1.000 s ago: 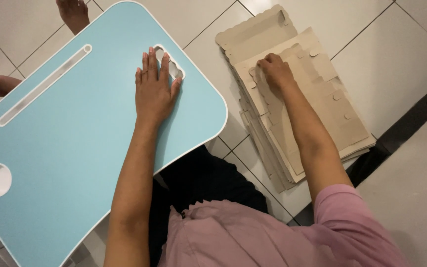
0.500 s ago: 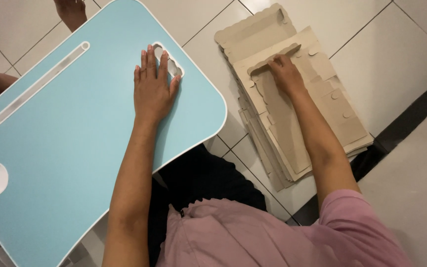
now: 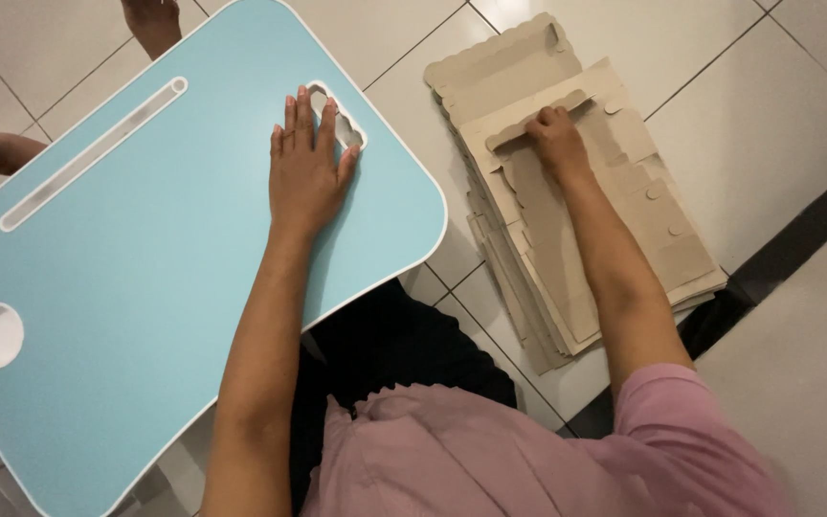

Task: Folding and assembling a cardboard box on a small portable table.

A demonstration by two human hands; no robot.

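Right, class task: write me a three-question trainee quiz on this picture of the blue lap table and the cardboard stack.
1. True or false: the left hand lies flat on the blue lap table.
2. What does the right hand touch? A) round cup hole B) stack of flat cardboard sheets C) a bare foot
3. Fill in: the cardboard stack lies on the tiled ___.

Key: 1 true; 2 B; 3 floor.

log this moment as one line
left hand: flat on blue lap table | right hand: gripping top cardboard sheet on floor stack
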